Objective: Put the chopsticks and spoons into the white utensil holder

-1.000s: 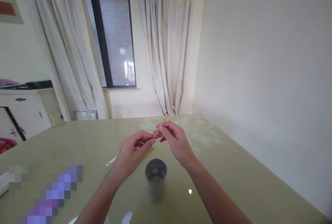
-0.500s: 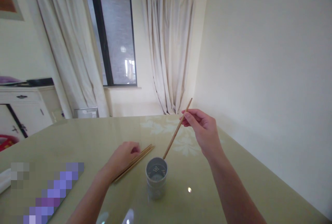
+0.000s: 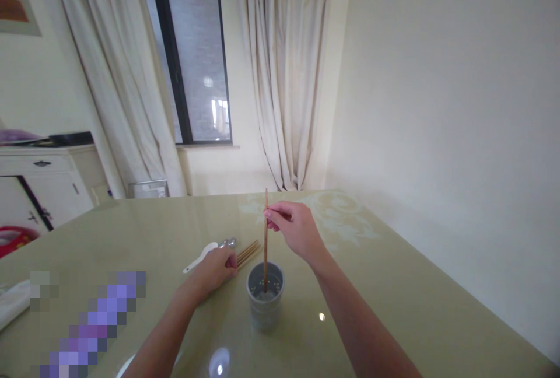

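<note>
A thin wooden chopstick [image 3: 265, 244] stands almost upright, its lower end inside a grey cup [image 3: 266, 311] with small holes in its wall. My right hand [image 3: 291, 226] pinches it near the top, between thumb and fingers. To the left of the cup, several more chopsticks [image 3: 248, 254] lie together on the table. My left hand [image 3: 219, 270] rests over them with curled fingers closed on the bundle, covering most of its length. Just beyond that hand lie a white spoon [image 3: 200, 256] and shiny metal spoon-like pieces [image 3: 228, 242], partly hidden.
The glossy greenish table [image 3: 394, 302] reaches toward the wall on the right. A pixelated purple-blue strip [image 3: 94, 325] and a white object [image 3: 13, 305] lie at the left. Beyond the table are curtains [image 3: 293, 74], a window [image 3: 199, 63] and a white cabinet [image 3: 48, 191].
My right hand has moved left and slightly down, bringing the chopstick from a slant behind the cup to nearly upright inside it. My left hand has shifted slightly, and the spoons now show.
</note>
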